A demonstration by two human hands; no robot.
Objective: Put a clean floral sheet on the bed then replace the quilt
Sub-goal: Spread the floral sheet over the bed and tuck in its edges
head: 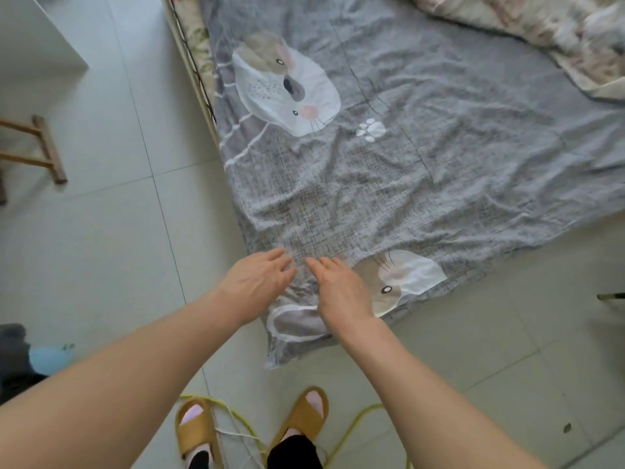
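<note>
**What I cannot fully see**

- Floral quilt (554,32): bunched at the far corner, cut by the top and right edges, its print blurred
- Grey sheet (422,157): runs off the right edge; my left hand (258,282) and right hand (340,291) hide the fabric under them
- Wooden stool (44,147): only legs show at the left edge
- Dark object (610,296), right edge: unidentifiable

Bed (189,59): grey cat-print sheet (422,147) spread, floral quilt (541,25) far corner.

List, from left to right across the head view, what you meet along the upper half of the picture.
Wooden stool → pale floor tiles → bed frame edge → grey cat-print sheet → floral quilt.
</note>
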